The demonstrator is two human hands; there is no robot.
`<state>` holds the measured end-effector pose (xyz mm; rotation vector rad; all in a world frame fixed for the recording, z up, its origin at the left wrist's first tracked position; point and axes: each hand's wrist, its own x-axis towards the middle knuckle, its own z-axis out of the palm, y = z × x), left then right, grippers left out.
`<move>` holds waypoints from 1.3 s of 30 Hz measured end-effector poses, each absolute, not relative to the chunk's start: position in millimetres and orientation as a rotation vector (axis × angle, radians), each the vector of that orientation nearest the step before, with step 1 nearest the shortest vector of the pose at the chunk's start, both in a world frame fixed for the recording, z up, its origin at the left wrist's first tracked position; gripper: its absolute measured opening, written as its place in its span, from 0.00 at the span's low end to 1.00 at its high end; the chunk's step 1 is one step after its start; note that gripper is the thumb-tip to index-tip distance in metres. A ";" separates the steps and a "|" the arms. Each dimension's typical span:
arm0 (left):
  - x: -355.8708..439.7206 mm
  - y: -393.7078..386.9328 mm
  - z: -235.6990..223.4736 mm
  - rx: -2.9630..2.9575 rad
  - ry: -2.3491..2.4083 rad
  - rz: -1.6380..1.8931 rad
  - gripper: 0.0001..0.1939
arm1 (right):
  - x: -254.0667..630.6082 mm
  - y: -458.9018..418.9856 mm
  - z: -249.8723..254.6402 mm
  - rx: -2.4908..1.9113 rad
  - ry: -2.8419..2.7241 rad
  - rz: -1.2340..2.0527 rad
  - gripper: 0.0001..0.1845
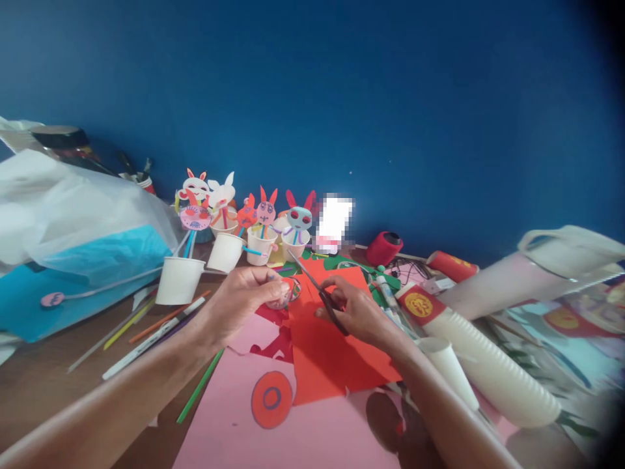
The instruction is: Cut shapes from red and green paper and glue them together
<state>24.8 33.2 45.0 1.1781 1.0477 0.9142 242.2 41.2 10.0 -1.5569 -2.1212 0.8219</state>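
Note:
My right hand (pixel 359 309) is wrapped round a pair of scissors (pixel 333 312) with dark handles. Their blades slant up and to the left, over an orange-red paper sheet (pixel 336 358). My left hand (pixel 249 290) is closed in a pinch to the left of the blades; whatever lies between its fingertips is too small to make out. Just behind those fingertips shows a round, shiny thing (pixel 295 286), partly hidden, perhaps a tape roll. An orange-red paper disc (pixel 261 404) with a drawn ring lies on the pink paper (pixel 229 426) nearer to me.
Paper cups (pixel 180 281) with rabbit-faced paper figures (pixel 266 213) stand at the back. A long stack of paper cups (pixel 483 358) lies on the right, near a white jug (pixel 576 251). Pens (pixel 151 339) and a blue-and-white bag (pixel 88 234) are on the left.

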 end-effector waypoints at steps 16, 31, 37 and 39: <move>31.7 38.0 39.7 0.909 0.982 1.081 0.09 | 283.2 18.2 1.2 -2.086 -2.380 0.332 0.24; 34.9 44.3 28.0 0.853 0.964 1.007 0.09 | 279.1 11.9 16.6 -2.125 -2.481 0.231 0.25; 38.9 40.6 22.3 0.948 0.988 0.910 0.08 | 282.8 13.2 12.5 -2.202 -2.509 0.164 0.21; 40.0 38.2 20.2 0.968 0.988 0.834 0.06 | 283.3 13.9 10.2 -2.192 -2.453 0.090 0.21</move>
